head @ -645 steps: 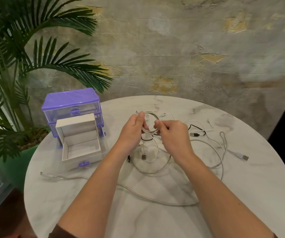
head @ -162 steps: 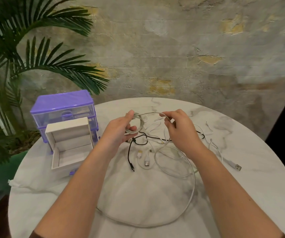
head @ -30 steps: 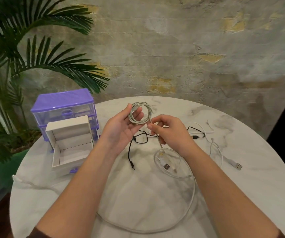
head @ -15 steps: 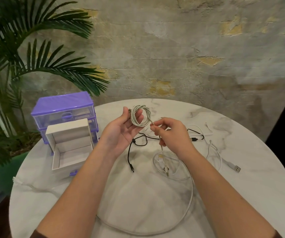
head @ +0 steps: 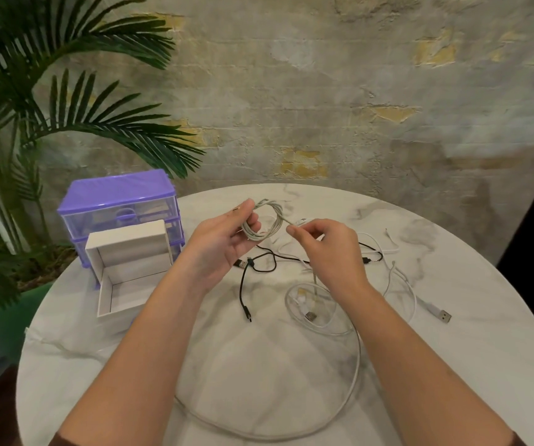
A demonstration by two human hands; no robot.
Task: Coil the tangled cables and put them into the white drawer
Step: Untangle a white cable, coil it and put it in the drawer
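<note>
My left hand point(head: 219, 244) holds a small coil of grey-white cable point(head: 267, 222) between thumb and fingers above the table. My right hand point(head: 330, 252) pinches the same cable just right of the coil; its free length hangs down to a loose loop point(head: 315, 312) with a USB plug on the marble. A long white cable point(head: 352, 378) curves toward the front edge. A black cable point(head: 260, 268) lies under my hands. Another white cable with a USB plug point(head: 436, 312) lies at the right. The white drawer point(head: 130, 268) sits pulled out and open at the left.
The purple drawer unit point(head: 119, 206) stands behind the white drawer. A potted palm point(head: 17, 156) fills the left side beyond the round marble table point(head: 259, 365). A rough plaster wall rises behind the table.
The coil in my left hand has grown since the oldest frame. Over the last second both hands stayed close together, the right hand feeding cable toward the coil and the loose loop shifting slightly.
</note>
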